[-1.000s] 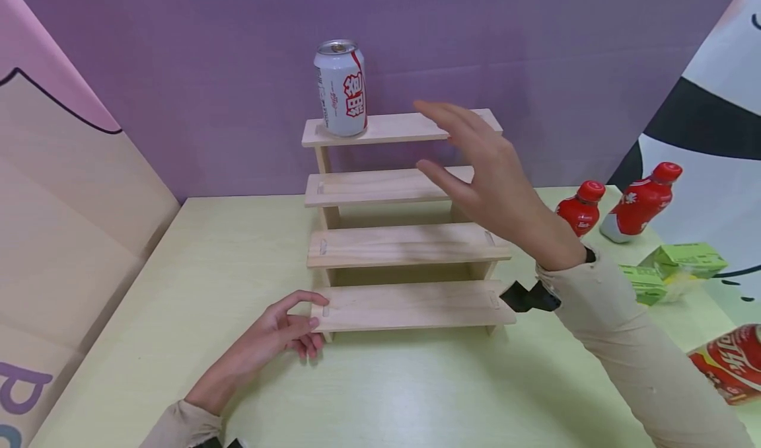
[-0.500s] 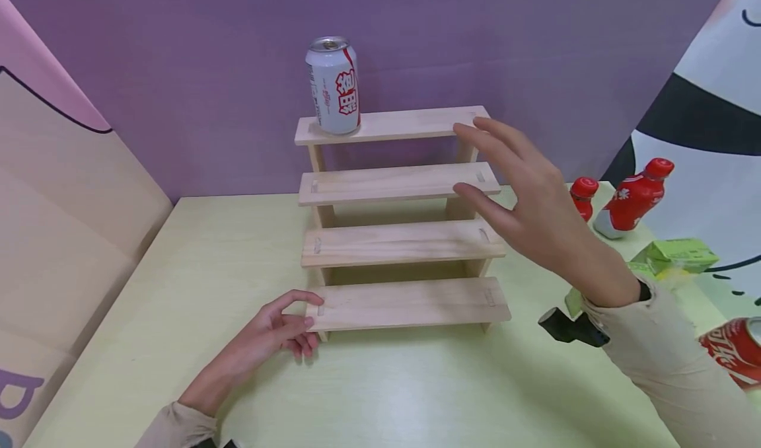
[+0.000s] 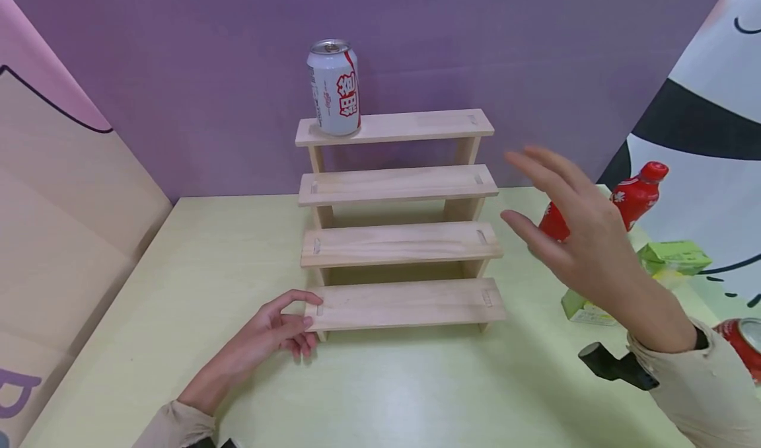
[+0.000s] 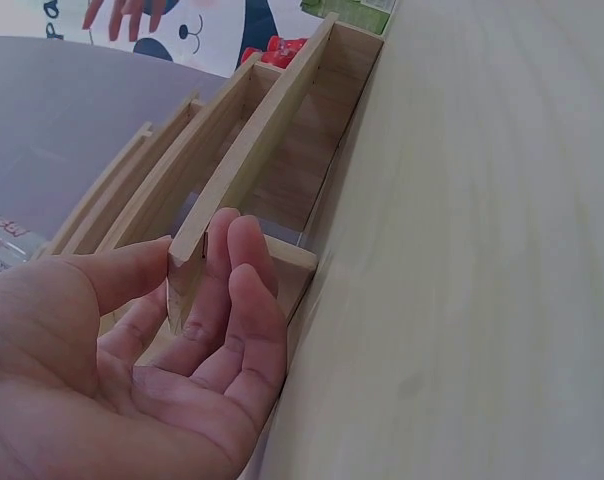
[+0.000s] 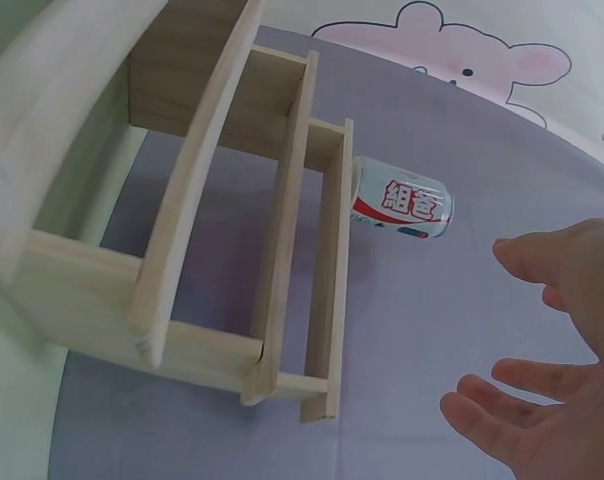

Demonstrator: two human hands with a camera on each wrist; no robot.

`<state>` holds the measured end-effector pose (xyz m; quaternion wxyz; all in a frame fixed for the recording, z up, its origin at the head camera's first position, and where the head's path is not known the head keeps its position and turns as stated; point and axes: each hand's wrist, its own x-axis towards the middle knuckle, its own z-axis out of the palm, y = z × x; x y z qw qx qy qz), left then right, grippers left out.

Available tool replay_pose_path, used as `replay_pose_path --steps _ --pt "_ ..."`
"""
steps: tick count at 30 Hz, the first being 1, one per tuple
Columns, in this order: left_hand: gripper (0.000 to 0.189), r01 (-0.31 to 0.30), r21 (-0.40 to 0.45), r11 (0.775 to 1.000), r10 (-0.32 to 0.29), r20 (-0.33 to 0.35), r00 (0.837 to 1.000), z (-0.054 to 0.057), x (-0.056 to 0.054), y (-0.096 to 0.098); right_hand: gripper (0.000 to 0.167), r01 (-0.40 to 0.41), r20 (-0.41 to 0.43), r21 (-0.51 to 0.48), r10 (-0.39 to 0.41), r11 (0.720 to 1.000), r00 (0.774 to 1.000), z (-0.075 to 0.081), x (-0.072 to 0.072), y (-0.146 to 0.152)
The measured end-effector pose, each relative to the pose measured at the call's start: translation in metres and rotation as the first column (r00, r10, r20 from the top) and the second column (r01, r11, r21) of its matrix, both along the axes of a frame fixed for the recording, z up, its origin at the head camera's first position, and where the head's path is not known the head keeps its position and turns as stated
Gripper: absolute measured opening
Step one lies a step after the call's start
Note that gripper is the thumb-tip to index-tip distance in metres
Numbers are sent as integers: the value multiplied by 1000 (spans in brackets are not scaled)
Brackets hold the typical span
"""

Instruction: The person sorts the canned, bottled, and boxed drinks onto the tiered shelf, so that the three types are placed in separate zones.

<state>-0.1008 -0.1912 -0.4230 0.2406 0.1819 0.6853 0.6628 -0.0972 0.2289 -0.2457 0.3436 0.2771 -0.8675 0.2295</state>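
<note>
A four-tier stepped wooden rack point(image 3: 404, 304) stands on the pale table against the purple backdrop. My left hand point(image 3: 270, 329) pinches the left end of its lowest board; in the left wrist view the thumb point(image 4: 122, 275) and fingers lie on either side of the board's end. On the left of the top tier stands a white drink can point(image 3: 335, 91) with red lettering, upright. My right hand point(image 3: 594, 250) is in the air right of the rack, fingers spread and holding nothing. In the right wrist view it is apart from the can point(image 5: 407, 198).
Two red-capped bottles stand at the back right; one bottle point(image 3: 636, 197) shows beside my right hand, the other point(image 3: 553, 223) is partly behind it. Green cartons point(image 3: 674, 256) lie nearer, and a red can point(image 3: 743, 342) is cut off by the right edge.
My right hand has moved right and down, away from the top tiers toward the bottles, its fingers still spread. My left hand keeps its hold on the lowest board; the white can stays put.
</note>
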Motion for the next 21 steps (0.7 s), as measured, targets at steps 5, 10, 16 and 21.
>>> replay_pose_path --steps 5,10,16,21 --pt "38 1 2 1000 -1 -3 1000 0 0 0 61 19 7 10 -19 1000 1000 -8 9 11" --pt "38 2 12 1000 -1 -8 1000 -1 0 -1 61 47 24 27 -47 999 999 -11 16 20" --pt "36 16 38 999 -15 -17 1000 -2 1 -1 66 97 24 34 -98 995 995 -16 24 34" --pt "36 11 45 999 -11 -19 1000 -2 1 0 58 152 39 32 -154 988 987 -20 28 46"
